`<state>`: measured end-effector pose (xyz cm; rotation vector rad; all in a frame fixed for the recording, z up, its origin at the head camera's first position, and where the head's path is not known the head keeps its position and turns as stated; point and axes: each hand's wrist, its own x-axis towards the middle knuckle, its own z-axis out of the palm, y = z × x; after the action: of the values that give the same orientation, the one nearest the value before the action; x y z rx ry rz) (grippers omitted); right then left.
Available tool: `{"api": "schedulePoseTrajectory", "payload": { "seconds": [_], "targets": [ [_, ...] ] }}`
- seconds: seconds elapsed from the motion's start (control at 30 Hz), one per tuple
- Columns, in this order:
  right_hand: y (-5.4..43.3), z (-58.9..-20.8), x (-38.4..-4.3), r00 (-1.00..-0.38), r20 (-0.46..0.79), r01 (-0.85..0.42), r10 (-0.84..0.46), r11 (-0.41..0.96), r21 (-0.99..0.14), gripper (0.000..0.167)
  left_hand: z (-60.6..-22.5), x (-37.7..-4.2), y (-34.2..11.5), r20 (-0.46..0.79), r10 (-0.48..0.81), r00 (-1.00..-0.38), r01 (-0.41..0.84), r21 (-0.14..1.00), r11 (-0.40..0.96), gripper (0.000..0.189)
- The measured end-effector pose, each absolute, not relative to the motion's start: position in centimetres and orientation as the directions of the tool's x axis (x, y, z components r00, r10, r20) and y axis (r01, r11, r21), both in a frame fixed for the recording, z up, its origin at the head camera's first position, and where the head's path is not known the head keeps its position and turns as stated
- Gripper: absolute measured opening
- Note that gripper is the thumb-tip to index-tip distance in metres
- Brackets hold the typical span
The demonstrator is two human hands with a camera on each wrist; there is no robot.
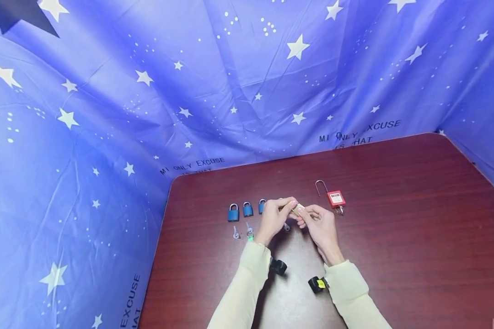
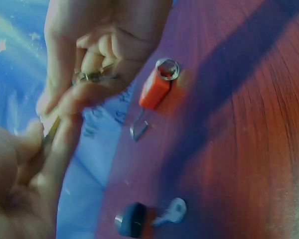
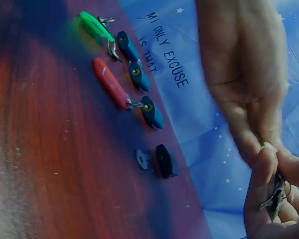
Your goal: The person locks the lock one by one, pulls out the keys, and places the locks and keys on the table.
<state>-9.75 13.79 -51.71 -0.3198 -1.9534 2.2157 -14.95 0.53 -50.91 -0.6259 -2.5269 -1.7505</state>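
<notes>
Both hands meet above the table around a small, flat, brass-coloured object [image 1: 298, 209], mostly hidden by fingers, so its kind is unclear. My left hand [image 1: 273, 219] pinches one end of it, while the fingers and thumb of my right hand [image 1: 323, 228] pinch the other. In the left wrist view, metal keys on a ring [image 2: 97, 77] lie against the curled fingers of the right hand. Beyond the right hand lies a red padlock [image 1: 336, 198] with its long shackle out to one side and a ring at its base. Beneath the hands rest a black padlock [image 3: 166, 162] and a key [image 2: 174, 211].
Several blue padlocks, one at the left end [image 1: 233, 214], stand in a row left of the hands. In front of them lie a key [image 1: 236, 232], a green tag [image 3: 96, 26] with keys and a red tag [image 3: 109, 82]. A starry blue curtain [image 1: 238, 91] hangs behind the table [image 1: 416, 228].
</notes>
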Motion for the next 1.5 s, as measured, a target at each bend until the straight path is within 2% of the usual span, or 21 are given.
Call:
{"api": "schedulePoseTrajectory", "payload": {
  "seconds": [0.13, 0.23, 0.4, 0.47, 0.57, 0.67, 0.73, 0.87, 1.07, 1.33, 1.5],
  "targets": [
    [14.1, -51.3, -9.9, -0.971, -0.017, -0.011, 0.239, -0.116, -0.993, 0.024, -50.8, -15.0, 0.8, 0.217, 0.31, -0.926, 0.285, 0.939, 0.194, 0.023],
    [14.7, -51.1, -9.6, -0.982, -0.006, -0.012, 0.186, -0.091, -0.996, 0.023, -50.8, -14.4, 0.9, 0.193, 0.286, -0.939, 0.251, 0.951, 0.182, 0.024],
    [16.2, -51.0, -8.6, -0.995, -0.018, 0.015, 0.101, -0.033, -0.999, 0.022, -51.1, -13.4, 0.9, 0.095, 0.356, -0.93, 0.152, 0.979, 0.137, 0.025],
    [16.6, -50.8, -8.5, -0.995, -0.02, 0.017, 0.094, -0.031, -0.999, 0.023, -50.7, -13.4, 1.0, 0.105, 0.388, -0.916, 0.179, 0.971, 0.159, 0.026],
    [16.5, -50.7, -8.6, -0.995, -0.034, 0.028, 0.093, -0.057, -0.998, 0.024, -50.3, -13.4, 0.8, 0.185, 0.393, -0.901, 0.3, 0.92, 0.253, 0.026],
    [16.0, -50.7, -8.8, -0.994, -0.08, 0.067, 0.078, -0.161, -0.985, 0.021, -50.3, -13.3, 0.7, 0.277, 0.369, -0.887, 0.412, 0.834, 0.367, 0.034],
    [15.5, -50.8, -8.8, -0.991, -0.121, 0.103, 0.055, -0.258, -0.961, 0.017, -50.5, -13.2, 0.8, 0.32, 0.323, -0.891, 0.437, 0.799, 0.414, 0.042],
    [14.7, -50.6, -8.8, -0.985, -0.171, 0.152, 0.019, -0.372, -0.916, 0.011, -50.9, -12.9, 1.2, 0.353, 0.178, -0.919, 0.395, 0.805, 0.442, 0.05],
    [14.1, -49.9, -9.1, -0.986, -0.165, 0.144, 0.031, -0.351, -0.925, 0.011, -50.8, -12.5, 1.8, 0.356, 0.052, -0.933, 0.339, 0.822, 0.458, 0.054],
    [14.0, -50.0, -9.1, -0.982, -0.182, 0.157, 0.046, -0.326, -0.932, 0.011, -50.5, -12.5, 1.8, 0.219, 0.079, -0.972, 0.229, 0.837, 0.497, 0.057],
    [13.8, -50.4, -9.2, -0.979, -0.204, 0.182, 0.028, -0.355, -0.917, 0.012, -50.6, -12.7, 1.3, 0.198, 0.126, -0.972, 0.234, 0.804, 0.546, 0.056]
  ]
}}
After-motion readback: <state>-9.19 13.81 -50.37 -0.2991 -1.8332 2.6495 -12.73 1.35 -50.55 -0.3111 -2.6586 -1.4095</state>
